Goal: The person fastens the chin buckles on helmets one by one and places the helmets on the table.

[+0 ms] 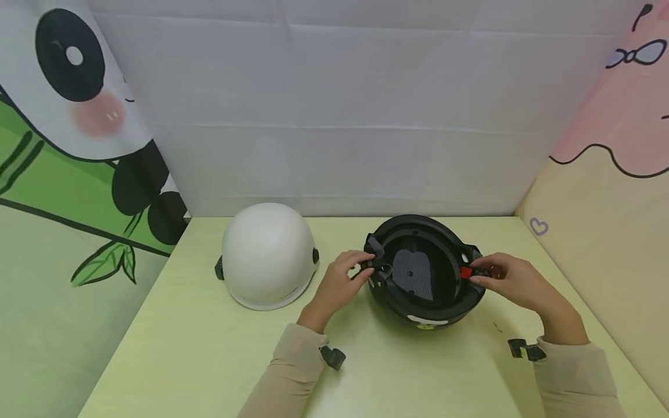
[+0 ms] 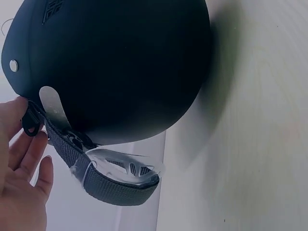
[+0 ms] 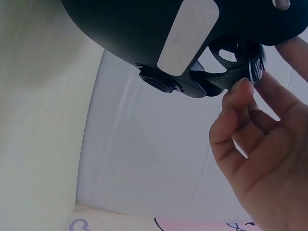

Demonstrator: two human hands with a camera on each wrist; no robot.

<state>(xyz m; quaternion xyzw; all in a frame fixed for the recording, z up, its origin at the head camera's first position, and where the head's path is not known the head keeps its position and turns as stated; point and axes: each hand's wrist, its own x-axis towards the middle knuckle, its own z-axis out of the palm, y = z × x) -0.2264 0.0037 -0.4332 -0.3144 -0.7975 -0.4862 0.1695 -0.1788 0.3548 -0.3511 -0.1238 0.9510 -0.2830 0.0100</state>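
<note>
A black helmet (image 1: 397,316) lies upside down on the table, its dark lining facing up. At its left rim my left hand (image 1: 340,281) pinches a black buckle end (image 2: 31,120) on the chin strap; the webbing (image 2: 115,191) loops down outside the shell in the left wrist view. My right hand (image 1: 514,281) is at the opposite rim, with thumb and fingers pinching the other chin strap (image 3: 224,79) near its red buckle part (image 1: 465,273). The two strap ends are apart, one at each side of the opening. In the right wrist view, fingers partly hide the strap.
A white helmet (image 1: 269,255) stands dome up on the pale table (image 1: 219,360), left of the black one. Behind them rises a white cloth backdrop (image 1: 355,116). Printed panels with cartoon figures flank both sides.
</note>
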